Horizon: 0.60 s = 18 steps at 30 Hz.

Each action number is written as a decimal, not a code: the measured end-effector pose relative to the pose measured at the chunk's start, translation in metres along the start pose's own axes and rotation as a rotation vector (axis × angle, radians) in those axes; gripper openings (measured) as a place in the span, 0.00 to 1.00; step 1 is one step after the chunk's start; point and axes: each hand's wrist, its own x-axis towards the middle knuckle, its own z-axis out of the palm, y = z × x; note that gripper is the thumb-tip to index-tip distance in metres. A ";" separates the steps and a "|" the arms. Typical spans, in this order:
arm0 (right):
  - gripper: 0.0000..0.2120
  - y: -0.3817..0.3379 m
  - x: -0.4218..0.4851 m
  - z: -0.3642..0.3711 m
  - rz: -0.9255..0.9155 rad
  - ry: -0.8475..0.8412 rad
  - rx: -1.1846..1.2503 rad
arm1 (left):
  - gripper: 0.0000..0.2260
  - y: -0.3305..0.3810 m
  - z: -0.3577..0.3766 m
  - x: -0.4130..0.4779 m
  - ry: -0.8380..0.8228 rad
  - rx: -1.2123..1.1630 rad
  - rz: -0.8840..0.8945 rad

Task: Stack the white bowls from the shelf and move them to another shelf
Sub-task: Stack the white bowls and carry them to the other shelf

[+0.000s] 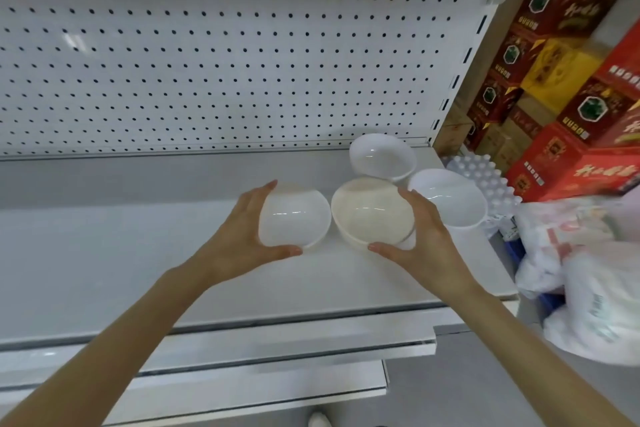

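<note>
We find the left hand gripping a glossy white round bowl and the right hand gripping a cream round bowl. A far white bowl and a right white bowl stand just beside it, with red cardboard cartons further right.

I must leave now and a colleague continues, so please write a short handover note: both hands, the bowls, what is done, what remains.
Left hand: grips a white bowl by its rim.
Right hand: grips the cream-tinted bowl right beside it.
Two more bowls stand free on the shelf: the back bowl near the pegboard and the right bowl near the edge.
Done: both hands have a grip, but no stack is visible yet.
Left: nest all four bowls and carry them to the other shelf.
</note>
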 end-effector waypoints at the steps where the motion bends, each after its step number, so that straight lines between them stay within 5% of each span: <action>1: 0.45 0.000 0.000 0.000 -0.002 0.011 0.008 | 0.50 0.001 0.000 -0.001 0.021 0.002 -0.001; 18: 0.45 -0.045 0.038 0.058 -0.130 -0.137 0.126 | 0.54 -0.045 -0.037 -0.074 0.249 -0.018 -0.223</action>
